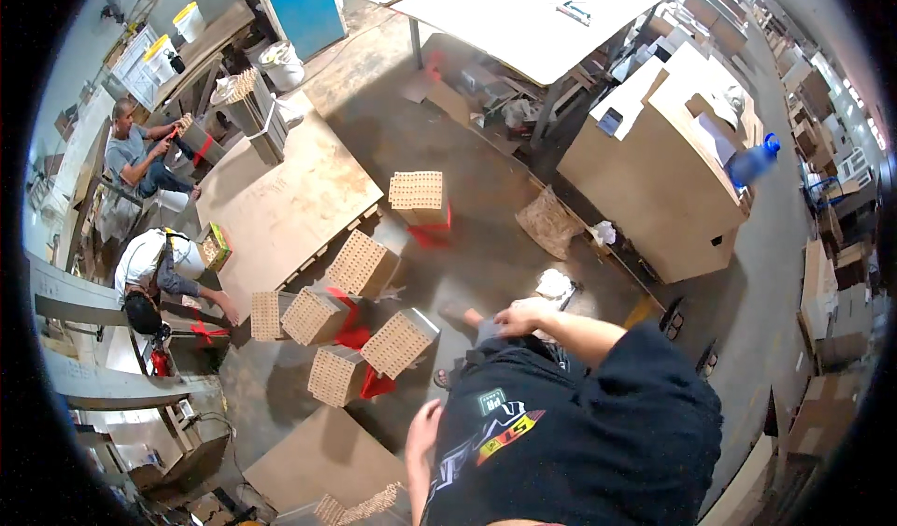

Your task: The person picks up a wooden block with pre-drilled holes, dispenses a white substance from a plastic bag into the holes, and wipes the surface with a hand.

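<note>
Seen from above, the person's own dark printed shirt [570, 433] fills the lower middle of the view; the right hand [525, 318] is raised in front of the chest at about twelve o'clock from the shirt, the forearm running back to the sleeve at four o'clock; its fingers look loosely curled and it holds nothing that shows, though whether they press together I cannot tell through the blur; the left hand [423, 430] hangs at the left hip, at nine o'clock from the shirt, seemingly relaxed and carrying nothing, how far its fingers part being too small to tell; nearest both hands, at about ten o'clock on the concrete floor [486, 246], lie the perforated cardboard blocks [400, 341], several bundles tipped at odd angles with red strapping [360, 334] beneath and between them, probably dropped there as a loose heap awaiting tying, since they lean on one another rather than stand squared; one more block [418, 196] sits apart at twelve o'clock from the heap, upright on its own red strap; a low plywood platform [280, 199] lies at eleven o'clock, beside which two co-workers crouch, one in a white shirt [154, 264] bent over a strapped bundle, one in grey [140, 157] further off; a large brown carton [645, 180] with a blue water bottle [752, 162] at its edge stands at one o'clock
</note>
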`<state>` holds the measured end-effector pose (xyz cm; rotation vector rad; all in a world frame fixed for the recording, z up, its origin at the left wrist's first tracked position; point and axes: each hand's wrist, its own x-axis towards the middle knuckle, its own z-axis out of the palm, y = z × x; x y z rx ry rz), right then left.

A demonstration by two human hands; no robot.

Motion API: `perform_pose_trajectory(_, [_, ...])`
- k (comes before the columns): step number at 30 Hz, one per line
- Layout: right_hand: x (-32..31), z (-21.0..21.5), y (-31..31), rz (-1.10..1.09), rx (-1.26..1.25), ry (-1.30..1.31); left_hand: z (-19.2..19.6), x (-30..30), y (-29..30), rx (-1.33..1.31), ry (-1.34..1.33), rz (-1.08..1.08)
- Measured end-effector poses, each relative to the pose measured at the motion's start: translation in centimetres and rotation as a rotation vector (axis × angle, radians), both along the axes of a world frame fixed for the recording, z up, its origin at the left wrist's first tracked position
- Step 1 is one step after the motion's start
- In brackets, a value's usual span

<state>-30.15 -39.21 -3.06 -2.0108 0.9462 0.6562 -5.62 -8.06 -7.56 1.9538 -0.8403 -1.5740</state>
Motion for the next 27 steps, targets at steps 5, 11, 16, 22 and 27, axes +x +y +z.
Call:
perform_pose_trajectory(5, [3.1,-12.7,3.9,0.406,0.121,-0.019,-5.7,-4.1,-6.5,-0.085,0.548,0.031])
perform_pose_trajectory(11, [-1.2,-8.3,7.4,0.108,0.015,-0.322,-5.1,-4.1,-6.8,-0.030,0.564,-0.208])
perform_pose_trajectory(16, [-1.8,-3.5,10.2,-0.201,0.127,-0.226,-1.8,-3.8,-8.5,0.040,0.338,-0.405])
perform_pose_trajectory(22, [-0.3,-8.3,12.3,-0.279,0.220,-0.158,-2.8,-2.2,-7.5,0.304,-0.036,-0.533])
perform_pose_trajectory(27, [1.0,-11.0,11.7,-0.083,0.249,-0.083,-4.8,-1.2,-5.4,0.403,-0.027,-0.523])
